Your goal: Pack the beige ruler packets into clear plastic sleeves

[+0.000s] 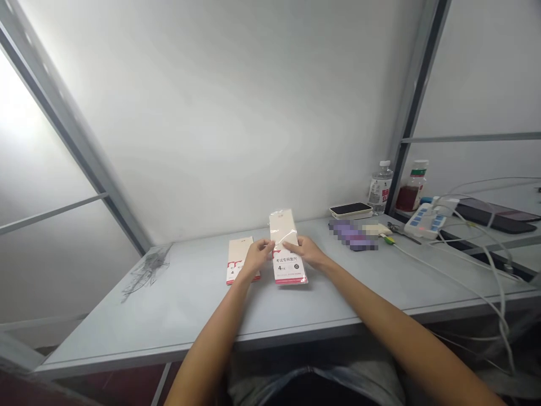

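Between both hands, raised above the desk, is a white and red ruler set packet in clear plastic wrap, its front with Chinese print and a "4" facing me. My left hand pinches its left edge, fingers closed. On the right edge, my right hand grips it with the thumb lying across the front. Similar white and red packets lie flat on the desk just left of the held one, partly covered by my left hand and wrist.
On the grey desk, a tangle of dark strands lies at left. Toward the right are a phone, a purple pouch-like item, a water bottle, a jar, a power strip and white cables. Metal posts frame the desk.
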Demonstrator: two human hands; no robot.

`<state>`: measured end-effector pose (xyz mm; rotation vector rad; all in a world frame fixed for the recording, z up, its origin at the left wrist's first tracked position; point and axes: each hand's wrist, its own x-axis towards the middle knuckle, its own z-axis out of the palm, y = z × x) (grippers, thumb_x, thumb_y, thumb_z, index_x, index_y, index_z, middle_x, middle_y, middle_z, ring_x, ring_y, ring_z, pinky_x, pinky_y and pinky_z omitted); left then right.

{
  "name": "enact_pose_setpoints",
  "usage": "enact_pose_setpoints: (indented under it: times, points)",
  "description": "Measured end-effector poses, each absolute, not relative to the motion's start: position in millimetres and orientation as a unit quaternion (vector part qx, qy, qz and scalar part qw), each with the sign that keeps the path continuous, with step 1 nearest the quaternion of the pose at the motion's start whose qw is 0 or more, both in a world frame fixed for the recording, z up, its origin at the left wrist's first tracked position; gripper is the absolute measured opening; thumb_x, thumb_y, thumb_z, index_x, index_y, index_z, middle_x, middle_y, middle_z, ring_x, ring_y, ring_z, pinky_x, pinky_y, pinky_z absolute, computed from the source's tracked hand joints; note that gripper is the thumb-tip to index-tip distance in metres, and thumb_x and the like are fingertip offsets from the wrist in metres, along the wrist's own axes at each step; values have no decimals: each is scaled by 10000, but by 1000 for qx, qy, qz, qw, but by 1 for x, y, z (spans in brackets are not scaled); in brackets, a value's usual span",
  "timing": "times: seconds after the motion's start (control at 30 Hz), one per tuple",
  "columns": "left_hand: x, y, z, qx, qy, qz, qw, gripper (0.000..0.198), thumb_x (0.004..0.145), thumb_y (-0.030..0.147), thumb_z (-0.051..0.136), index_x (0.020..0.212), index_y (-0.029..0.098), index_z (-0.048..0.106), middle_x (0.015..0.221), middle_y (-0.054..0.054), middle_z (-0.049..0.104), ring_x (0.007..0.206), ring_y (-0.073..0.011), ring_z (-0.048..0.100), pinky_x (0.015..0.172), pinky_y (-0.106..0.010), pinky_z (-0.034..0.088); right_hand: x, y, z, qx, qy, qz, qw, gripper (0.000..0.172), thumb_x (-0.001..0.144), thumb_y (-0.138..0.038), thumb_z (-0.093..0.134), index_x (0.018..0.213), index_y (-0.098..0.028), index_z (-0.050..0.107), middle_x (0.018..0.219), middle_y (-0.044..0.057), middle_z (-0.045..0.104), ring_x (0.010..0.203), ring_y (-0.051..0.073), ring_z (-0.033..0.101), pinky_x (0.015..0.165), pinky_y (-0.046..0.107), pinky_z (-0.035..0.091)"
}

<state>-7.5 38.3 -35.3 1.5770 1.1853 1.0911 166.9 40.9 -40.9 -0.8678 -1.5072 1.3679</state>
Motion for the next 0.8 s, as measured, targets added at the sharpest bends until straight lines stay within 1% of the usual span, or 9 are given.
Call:
enact_pose_setpoints:
  times: [0.07, 0.2, 0.33, 0.43, 0.53, 0.6, 0.67, 0.73, 0.8]
  points:
    - [-8, 38, -35, 631, 446, 450, 447, 337, 719, 483, 530, 713, 147, 551, 813, -52, 601, 780, -149, 568, 680, -284, 488, 167, 41, -41, -360, -609, 540, 455, 392, 678, -458, 620, 868, -115, 619, 840, 99, 681, 723, 206, 637, 618, 295, 488]
    - [-7, 38, -31, 622, 447, 488, 417, 355, 703, 496, 546, 683, 142, 566, 868, -54, 611, 794, -150, 561, 684, -276, 481, 165, 45, -44, -367, -610, 518, 475, 390, 665, -474, 625, 820, -116, 616, 806, 84, 682, 719, 203, 633, 620, 287, 487]
    - [-8, 38, -27, 612, 461, 503, 401, 347, 731, 489, 503, 741, 150, 578, 837, -61, 622, 765, -151, 573, 694, -284, 473, 167, 51, -44, -388, -607, 500, 481, 377, 681, -481, 604, 822, -131, 608, 769, 72, 680, 675, 185, 627, 572, 267, 476]
    - [-19, 41, -24, 603, 533, 486, 340, 346, 760, 487, 443, 776, 162, 558, 823, -62, 617, 731, -139, 572, 650, -257, 466, 176, 55, -41, -427, -595, 476, 487, 324, 699, -449, 593, 790, -138, 585, 746, 75, 675, 605, 155, 615, 503, 235, 435]
    - [-42, 47, -20, 590, 612, 444, 283, 305, 784, 446, 394, 753, 167, 512, 775, -55, 602, 669, -130, 557, 568, -232, 445, 188, 59, -39, -470, -576, 455, 491, 281, 713, -401, 582, 793, -132, 566, 754, 94, 675, 583, 146, 607, 474, 223, 405]
    - [-61, 51, -18, 577, 654, 414, 262, 250, 774, 397, 411, 697, 171, 486, 679, -39, 573, 623, -135, 543, 538, -235, 424, 196, 62, -40, -524, -581, 417, 463, 254, 732, -365, 556, 830, -131, 559, 736, 88, 673, 562, 136, 593, 467, 221, 394]
    - [-80, 53, -18, 560, 701, 375, 234, 208, 753, 337, 442, 617, 180, 452, 590, -29, 532, 607, -153, 537, 534, -251, 404, 203, 65, -43, -582, -592, 375, 413, 248, 745, -323, 527, 907, -136, 546, 711, 69, 671, 533, 126, 578, 478, 223, 395]
    - [-95, 54, -20, 543, 743, 326, 218, 191, 713, 275, 486, 557, 187, 423, 529, -30, 507, 602, -183, 545, 540, -278, 391, 208, 69, -49, -623, -596, 347, 369, 306, 730, -298, 531, 989, -134, 526, 672, 53, 662, 518, 132, 571, 511, 241, 404]
    - [-104, 54, -25, 524, 777, 279, 207, 192, 662, 223, 534, 524, 192, 404, 508, -44, 511, 621, -222, 561, 553, -308, 386, 212, 73, -56, -654, -595, 320, 340, 398, 685, -314, 578, 1032, -129, 518, 656, 58, 649, 561, 165, 586, 562, 276, 411]
